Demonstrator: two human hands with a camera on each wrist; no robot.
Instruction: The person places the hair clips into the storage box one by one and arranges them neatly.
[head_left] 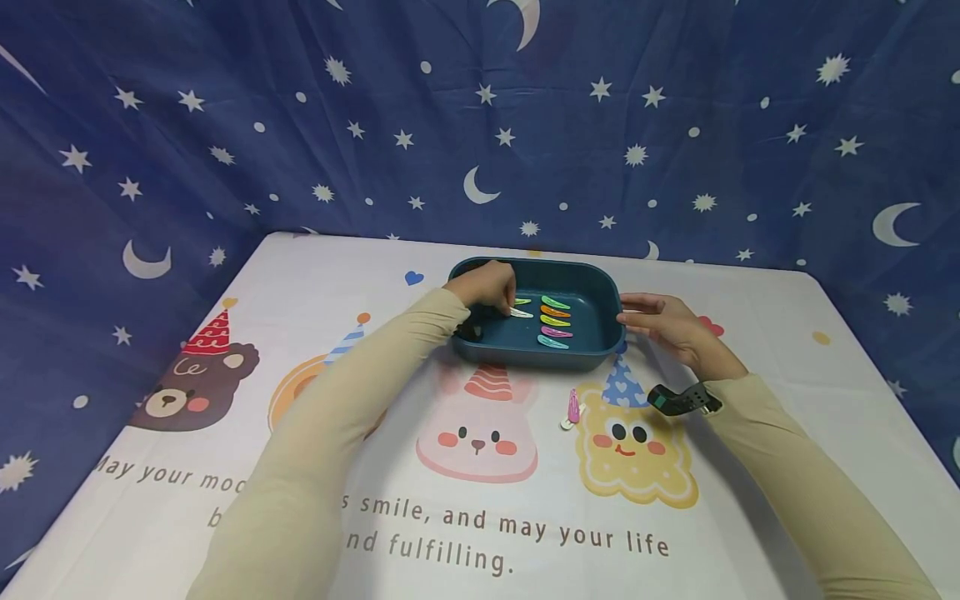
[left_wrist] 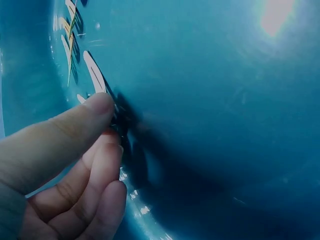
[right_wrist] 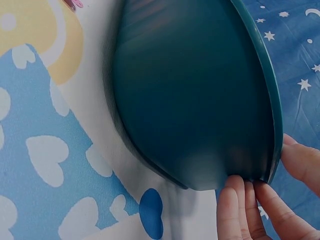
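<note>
My left hand (head_left: 489, 287) reaches over the left end of a dark teal plastic basin (head_left: 525, 357). Its thumb and forefinger pinch a white snap hair clip (left_wrist: 95, 72), which lies low over the basin floor. Just behind this clip, a yellow-green hair clip (head_left: 522, 301) is partly covered by the fingers. To the right, several hair clips form a column, among them a green one (head_left: 556, 302), an orange one (head_left: 555, 312) and a blue one (head_left: 552, 342). At the basin's right end, my right hand (head_left: 671, 327) holds the rim, thumb and fingertips against it.
In front of the basin, a pink hair clip (head_left: 573, 406) and a whitish clip (head_left: 567, 424) lie on the white printed tablecloth (head_left: 450, 567). A dark blue curtain (head_left: 420, 167) with stars and moons hangs behind the table. A black band (head_left: 686, 400) is around my right wrist.
</note>
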